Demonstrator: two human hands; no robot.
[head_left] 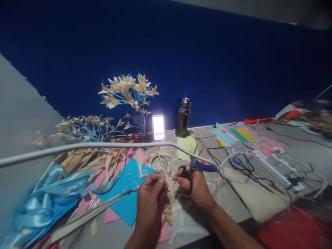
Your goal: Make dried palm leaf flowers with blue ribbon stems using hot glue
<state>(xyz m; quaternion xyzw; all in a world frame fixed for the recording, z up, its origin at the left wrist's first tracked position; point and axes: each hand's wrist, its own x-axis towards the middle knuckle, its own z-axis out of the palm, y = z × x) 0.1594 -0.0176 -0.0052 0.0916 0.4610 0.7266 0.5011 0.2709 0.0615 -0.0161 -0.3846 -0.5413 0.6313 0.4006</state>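
Observation:
My left hand [151, 195] is closed, thumb pressed against the fingers, with a small pale strip of dried husk [170, 185] at the fingertips. Much of that strip is hidden or blurred. Black-handled scissors [191, 169] sit in my right hand [198, 190], fingers through the loops. Their blades point up and away, slightly parted, and do not touch the strip. Just beyond my hands lie a roll of tape [159, 163] and scattered husk scraps. A blue-handled tool [206, 167], perhaps a glue gun, lies behind the scissors.
Pale flowers on blue stems [127, 90] stand at the back, near a dark flask [183, 117]. Blue ribbon [49, 193] and blue paper [127, 190] lie left. A white cable [85, 146] crosses the view. Right are a power strip [276, 169] and coloured sheets [241, 135].

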